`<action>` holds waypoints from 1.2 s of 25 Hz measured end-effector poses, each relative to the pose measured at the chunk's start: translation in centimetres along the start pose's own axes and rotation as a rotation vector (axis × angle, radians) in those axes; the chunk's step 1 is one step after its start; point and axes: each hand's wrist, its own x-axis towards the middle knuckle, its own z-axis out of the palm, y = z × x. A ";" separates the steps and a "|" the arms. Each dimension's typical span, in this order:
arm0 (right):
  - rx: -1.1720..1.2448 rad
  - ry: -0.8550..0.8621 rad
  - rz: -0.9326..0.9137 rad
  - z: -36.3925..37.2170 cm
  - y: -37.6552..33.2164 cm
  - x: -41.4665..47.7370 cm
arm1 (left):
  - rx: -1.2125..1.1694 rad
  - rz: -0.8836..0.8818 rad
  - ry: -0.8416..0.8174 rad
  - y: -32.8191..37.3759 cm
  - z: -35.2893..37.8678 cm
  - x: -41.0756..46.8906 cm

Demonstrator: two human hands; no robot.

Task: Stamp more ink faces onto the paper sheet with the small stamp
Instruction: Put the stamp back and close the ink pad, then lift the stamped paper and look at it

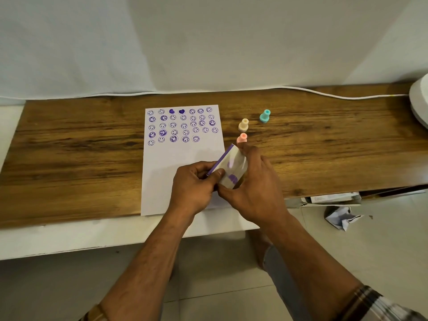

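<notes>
A white paper sheet point(166, 172) lies on the wooden desk, its upper part filled with several rows of purple stamped faces and two hearts. Over the sheet's lower right, both hands hold a small ink pad case point(231, 165), white with purple smudges and a purple edge, tilted up. My left hand point(193, 185) pinches its left edge and my right hand point(252, 184) grips its right side. Three small stamps stand upright right of the sheet: pink point(242, 138) just beyond my right fingers, beige point(243, 125) and teal point(264, 116). Neither hand holds a stamp.
The wooden desk point(69, 158) runs left to right against a pale wall. A white cable point(324, 93) trails along its back edge to a white object point(420, 98) at the far right. Crumpled paper point(341, 217) and a box lie on the floor below right.
</notes>
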 end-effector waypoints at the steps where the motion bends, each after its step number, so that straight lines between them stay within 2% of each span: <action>1: -0.004 0.000 0.000 0.1 0.1 0.0 | 0.001 0.005 0.008 0.0 0.0 0.0; 5: -0.004 0.032 0.014 0.3 0.2 0.0 | 0.033 0.028 -0.001 0.1 0.5 -0.1; 7: -0.003 0.079 0.078 -0.2 0.9 0.5 | 0.028 0.044 0.000 0.2 0.4 0.0; 12: -0.098 0.120 0.401 -2.6 5.5 3.0 | 0.073 0.073 0.224 0.2 -2.2 0.8; 15: -0.172 0.077 0.467 -2.1 6.9 3.3 | 0.085 0.096 0.307 0.1 -3.3 1.2; 22: -0.230 0.012 0.431 -1.6 6.4 3.0 | 0.156 0.093 0.305 0.0 -3.4 1.2; 24: -0.222 0.076 0.309 -1.4 4.3 2.5 | 0.166 0.095 0.317 -0.2 -3.8 1.4; 26: -0.172 0.086 0.104 -0.4 1.7 1.7 | 0.228 0.118 0.349 -0.4 -4.2 1.6; 28: -0.202 0.005 -0.043 1.3 -0.2 0.8 | 0.355 0.142 0.383 -0.8 -4.5 1.6; 30: -0.240 -0.108 -0.071 3.1 -0.7 0.3 | 0.521 0.104 0.411 -1.2 -4.8 1.8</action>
